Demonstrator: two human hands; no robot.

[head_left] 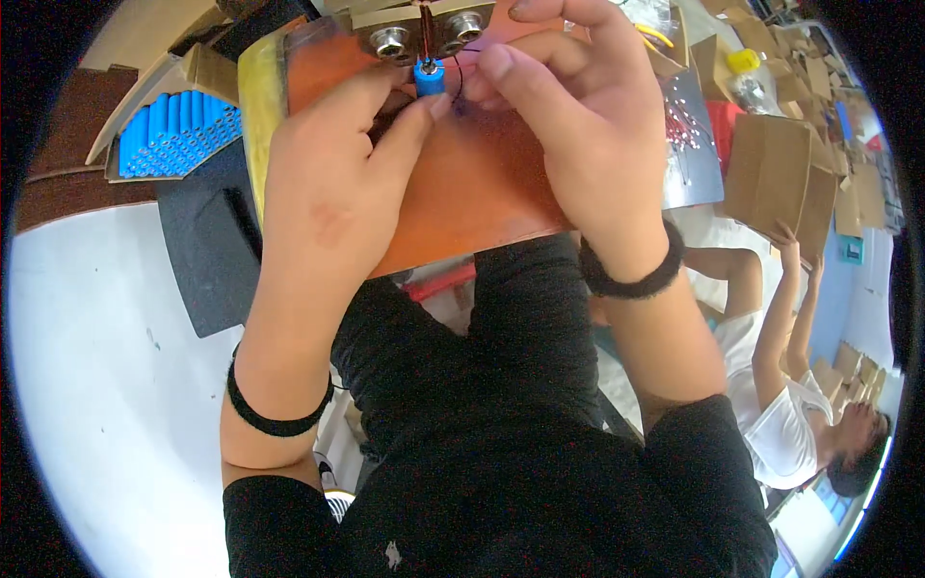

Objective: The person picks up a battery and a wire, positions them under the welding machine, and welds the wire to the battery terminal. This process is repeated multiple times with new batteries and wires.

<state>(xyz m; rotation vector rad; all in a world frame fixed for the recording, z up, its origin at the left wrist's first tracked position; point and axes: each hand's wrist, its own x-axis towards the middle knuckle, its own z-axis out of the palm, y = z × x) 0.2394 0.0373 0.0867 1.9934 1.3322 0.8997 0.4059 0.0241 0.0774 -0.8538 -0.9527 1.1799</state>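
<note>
A blue cylindrical battery cell [430, 81] stands with its metal end facing two thin upright prongs of a machine [427, 34] with round silver parts. My left hand [332, 164] pinches the cell between thumb and fingers; some of those fingers are hidden behind it. Close by on the right, the thumb and forefinger of my right hand [602, 125] are pressed together on a thin dark wire [459, 72] that loops beside the cell. A fine red wire also runs from the cell's top toward these fingertips. Both hands are above an orange board [472, 183].
A cardboard box of blue cells [178, 140] lies at the left. Loose red and white wires [686, 135] spread right of the board. Beyond them another person [795, 414] holds a cardboard box [780, 169]. A yellow strip [258, 106] borders the board's left edge.
</note>
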